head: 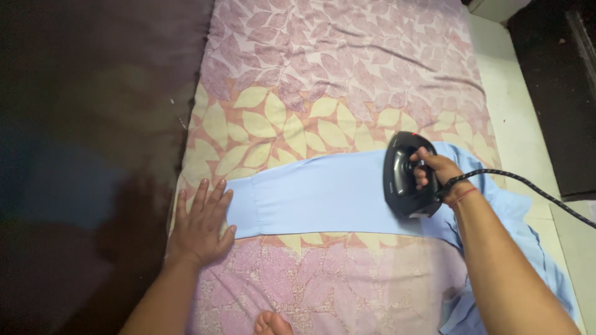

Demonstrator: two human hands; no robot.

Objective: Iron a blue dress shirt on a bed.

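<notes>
The right hand [434,170], right of centre in the frame, was curled tight around the handle of a black electric iron [406,177]. The iron's soleplate rested flat on a light blue garment [323,195], its pointed nose aimed toward the top of the frame. The left hand [202,223], at lower left, lay palm down with fingers spread, holding nothing, its fingertips pressing the garment's left end against the bed.

The stretched part of the garment ran as a long band across the frame, left to right, its long axis spanning the gap between the two hands. The iron sat near the band's right end, well apart from the left hand. The rest of the garment bunched loosely at lower right, under the right forearm.

A braided black cord [534,186] trailed from the iron toward the right edge. Underneath lay a leaf-patterned bedsheet [323,80] in pink and yellow. No containers showed.
</notes>
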